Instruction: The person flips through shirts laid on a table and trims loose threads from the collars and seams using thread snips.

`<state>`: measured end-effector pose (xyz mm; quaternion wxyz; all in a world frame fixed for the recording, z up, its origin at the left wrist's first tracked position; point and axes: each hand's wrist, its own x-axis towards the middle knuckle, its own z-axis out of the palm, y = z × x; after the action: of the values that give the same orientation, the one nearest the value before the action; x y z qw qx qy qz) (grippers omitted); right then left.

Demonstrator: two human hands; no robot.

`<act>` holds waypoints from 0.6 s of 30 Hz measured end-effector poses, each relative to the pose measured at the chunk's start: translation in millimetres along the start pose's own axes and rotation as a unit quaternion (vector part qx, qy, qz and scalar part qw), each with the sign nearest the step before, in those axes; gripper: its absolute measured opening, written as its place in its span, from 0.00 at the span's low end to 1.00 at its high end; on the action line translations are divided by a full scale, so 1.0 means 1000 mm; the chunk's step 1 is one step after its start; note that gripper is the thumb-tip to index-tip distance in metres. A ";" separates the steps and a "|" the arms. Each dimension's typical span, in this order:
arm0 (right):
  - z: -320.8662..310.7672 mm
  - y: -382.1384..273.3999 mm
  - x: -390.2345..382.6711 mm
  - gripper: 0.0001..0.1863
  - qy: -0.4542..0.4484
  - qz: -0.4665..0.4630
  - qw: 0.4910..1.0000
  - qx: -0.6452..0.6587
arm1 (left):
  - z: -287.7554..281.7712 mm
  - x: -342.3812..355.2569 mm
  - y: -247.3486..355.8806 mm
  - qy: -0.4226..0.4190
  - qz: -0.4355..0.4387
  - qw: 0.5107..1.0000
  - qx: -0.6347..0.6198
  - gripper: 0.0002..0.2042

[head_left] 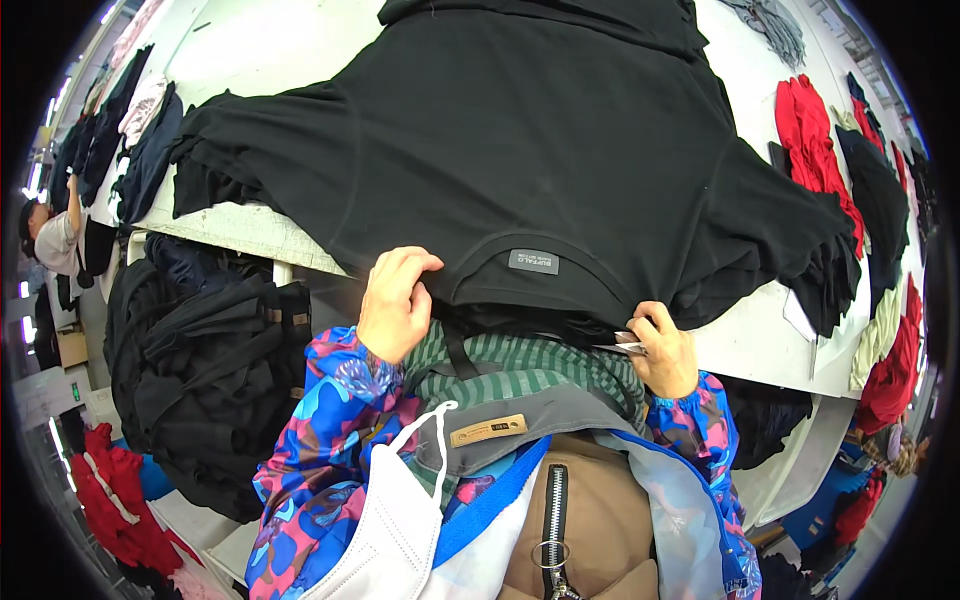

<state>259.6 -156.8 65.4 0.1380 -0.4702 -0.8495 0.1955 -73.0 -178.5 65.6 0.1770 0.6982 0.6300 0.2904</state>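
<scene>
A black T-shirt point(530, 150) lies spread on the pale table point(300, 35), its collar toward me, with a grey label point(533, 261) inside the neck. My left hand point(398, 300) has its fingers curled at the shirt's edge, left of the collar, gripping the fabric. At the collar's right end, my right hand point(660, 345) is closed on small metal snips point(628, 346), its fingers touching the black cloth. More dark layers show under the shirt. My green striped garment point(520, 365) is just below the collar.
Piles of black clothing point(190, 370) sit below the table at left. Red garments point(810, 130), pale and dark pieces line the right side. Grey yarn-like material point(765, 25) lies at back right. A co-worker point(55, 240) stands at far left; another person point(900, 450) is partly visible at far right.
</scene>
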 end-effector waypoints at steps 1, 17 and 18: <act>-0.002 0.000 0.002 0.09 -0.007 -0.010 1.000 -0.002 | -0.001 -0.003 -0.006 -0.017 -0.005 1.000 0.012 0.16; 0.009 0.015 -0.009 0.12 -0.070 0.011 0.997 0.010 | 0.006 -0.012 -0.036 0.088 -0.086 0.984 -0.129 0.12; 0.012 0.017 -0.009 0.12 -0.068 0.012 0.998 0.011 | 0.002 -0.007 -0.040 0.131 -0.134 0.977 -0.099 0.12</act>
<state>272.2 -158.5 46.4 0.0822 -0.4647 -0.8489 0.2380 -102.9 -179.1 38.5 0.1981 0.5423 0.7036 0.4142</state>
